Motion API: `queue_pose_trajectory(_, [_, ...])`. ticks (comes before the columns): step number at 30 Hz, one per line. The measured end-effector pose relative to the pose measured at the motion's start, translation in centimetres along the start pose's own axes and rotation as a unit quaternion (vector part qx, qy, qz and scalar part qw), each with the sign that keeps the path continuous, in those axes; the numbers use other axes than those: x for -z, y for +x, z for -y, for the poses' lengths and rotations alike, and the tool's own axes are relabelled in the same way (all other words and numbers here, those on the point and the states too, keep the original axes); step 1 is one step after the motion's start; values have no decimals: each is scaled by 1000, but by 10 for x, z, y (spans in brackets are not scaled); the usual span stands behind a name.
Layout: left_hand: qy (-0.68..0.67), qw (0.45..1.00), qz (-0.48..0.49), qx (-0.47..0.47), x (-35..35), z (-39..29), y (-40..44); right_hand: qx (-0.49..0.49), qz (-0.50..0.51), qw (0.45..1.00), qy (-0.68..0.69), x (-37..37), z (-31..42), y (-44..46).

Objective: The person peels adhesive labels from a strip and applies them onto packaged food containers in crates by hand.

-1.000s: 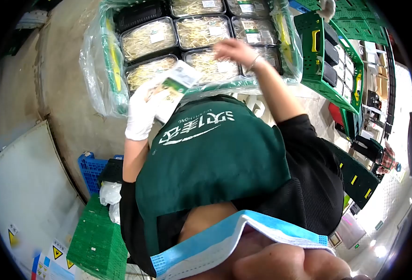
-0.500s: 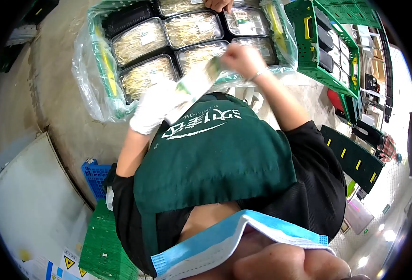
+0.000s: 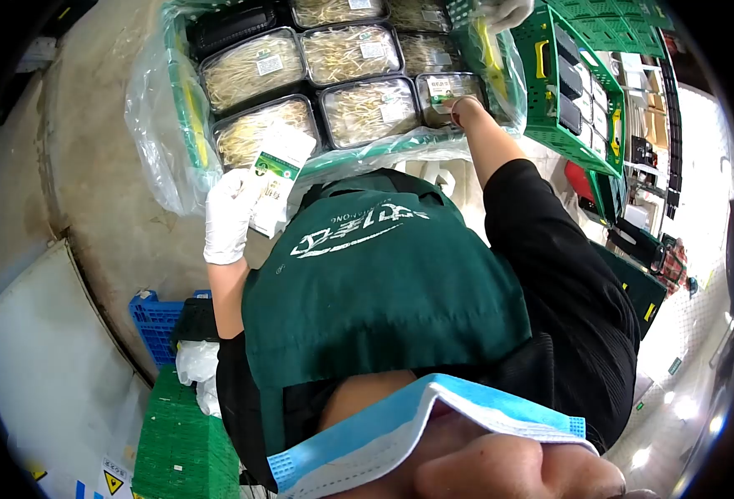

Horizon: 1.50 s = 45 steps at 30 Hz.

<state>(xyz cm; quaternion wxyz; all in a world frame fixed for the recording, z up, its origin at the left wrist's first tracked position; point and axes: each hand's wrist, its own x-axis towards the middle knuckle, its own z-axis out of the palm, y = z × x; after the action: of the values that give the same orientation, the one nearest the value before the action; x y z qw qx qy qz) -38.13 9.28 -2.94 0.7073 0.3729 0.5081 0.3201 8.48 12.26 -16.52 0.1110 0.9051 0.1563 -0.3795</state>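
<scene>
My left hand [image 3: 230,216], in a white glove, grips a white-and-green label strip [image 3: 274,170] above the near edge of the crate. My right hand [image 3: 468,111] is bare, its fingertips at the lower edge of a label [image 3: 440,88] that lies against the lid of a small packed tray [image 3: 465,85]. Its other fingers are curled and partly hidden. Beside it, clear-lidded black trays of bean sprouts [image 3: 369,112] sit in rows in the green crate [image 3: 359,148], which is lined with clear plastic. Several of these trays carry white labels.
Another person's gloved hand [image 3: 510,13] is at the crate's far right corner. A second green crate [image 3: 587,141] with black trays stands to the right. At lower left are a blue crate [image 3: 152,320], a green stack [image 3: 180,437] and a white panel [image 3: 55,333].
My right hand has moved right, away from the strip and onto the small tray at the crate's near right. My left hand has drawn slightly left and down with the strip.
</scene>
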Motion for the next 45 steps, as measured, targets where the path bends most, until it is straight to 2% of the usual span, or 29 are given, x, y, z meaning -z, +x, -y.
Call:
queue_pose_trajectory(3, [-13, 1000, 7, 14, 10, 6, -4, 110, 12, 950, -291, 20, -1, -43])
queue_pose_trajectory(4, [-11, 1000, 14, 12, 9, 3, -6, 205, 9, 873, -444, 23, -10, -8])
queue_pose_trajectory(5, [3, 1000, 4, -25, 6, 0, -7, 281, 46, 844, -454, 44, -12, -37])
queue_pose_trajectory(7, [7, 997, 6, -74, -4, 3, 1, 330, 17, 904, -270, 43, 11, -106])
queue_pose_trajectory(8, [-9, 996, 41, -74, -13, 0, 5, 255, 40, 946, -195, 34, 35, -136])
queue_pose_trajectory(9, [-25, 994, 71, -74, -23, -5, 8, 367, 116, 920, 75, 24, 39, -168])
queue_pose_trajectory(10, [-34, 996, 65, -55, -36, -13, 5, 450, 210, 850, 177, 16, 47, -207])
queue_pose_trajectory(11, [-31, 996, 70, -54, -39, -13, 5, 572, 261, 750, 205, 7, 52, -235])
queue_pose_trajectory(13, [25, 996, 72, -38, -36, -12, 7, 676, 173, 714, 55, -4, 57, -269])
queue_pose_trajectory(14, [80, 993, 83, 6, -25, -13, 11, 704, 131, 697, 39, -9, 57, -273])
queue_pose_trajectory(16, [204, 972, 108, -36, -28, -23, 11, 742, 98, 663, 19, -15, 56, -278])
queue_pose_trajectory(17, [319, 936, 131, -75, -35, -33, 8, 735, 116, 668, 7, -14, 55, -282])
queue_pose_trajectory(18, [163, 964, 114, -177, -61, -38, 2, 736, 115, 667, 14, -17, 53, -283])
queue_pose_trajectory(21, [92, 990, 80, -68, -64, -23, 7, 710, 108, 695, -31, -13, 47, -290])
queue_pose_trajectory(22, [180, 978, 55, -95, -65, -25, 6, 711, 104, 695, -33, -13, 44, -288])
queue_pose_trajectory(25, [132, 984, 35, -116, -69, -14, 5, 714, 105, 692, -30, -15, 46, -288])
queue_pose_trajectory(27, [206, 972, 1, -112, -65, -21, 2, 720, 113, 684, -31, -15, 51, -285])
queue_pose_trajectory(29, [259, 962, 34, -82, -49, -23, 4, 675, 0, 731, -94, -10, 63, -265])
queue_pose_trajectory(30, [330, 925, 12, -188, -45, -25, 4, 611, -53, 785, -88, -2, 78, -244])
queue_pose_trajectory(31, [221, 969, 31, -110, -35, -35, -3, 562, -35, 825, -36, 10, 94, -210])
queue_pose_trajectory(32, [175, 983, -33, -46, -21, -35, -6, 536, -157, 828, -42, 17, 114, -174])
queue_pose_trajectory(33, [126, 987, -94, 17, -10, -34, -8, 504, -18, 852, 140, 15, 133, -112])
queue_pose_trajectory(34, [47, 988, -144, 9, -5, -36, -10, 379, 124, 830, 390, 6, 160, -86])
queue_pose_trajectory(35, [2, 984, -179, 12, -1, -35, -11, 212, 255, 730, 598, -1, 182, -71])
queue_pose_trajectory(37, [17, 977, -210, 16, -2, -36, -12, 168, 234, 672, 682, -25, 226, -68])
queue_pose_trajectory(39, [21, 978, -208, -1, -1, -30, -14, 53, 118, 701, 701, -40, 260, -72])
queue_pose_trajectory(41, [23, 974, -226, 4, 6, -17, -16, 52, 65, 658, 748, -50, 268, -68])
queue_pose_trajectory(43, [27, 974, -224, 5, 14, -8, -18, 55, 123, 758, 638, -33, 260, -76])
queue_pose_trajectory(45, [83, 975, -207, -6, 18, -4, -18, 218, 229, 897, 309, -40, 261, 3])
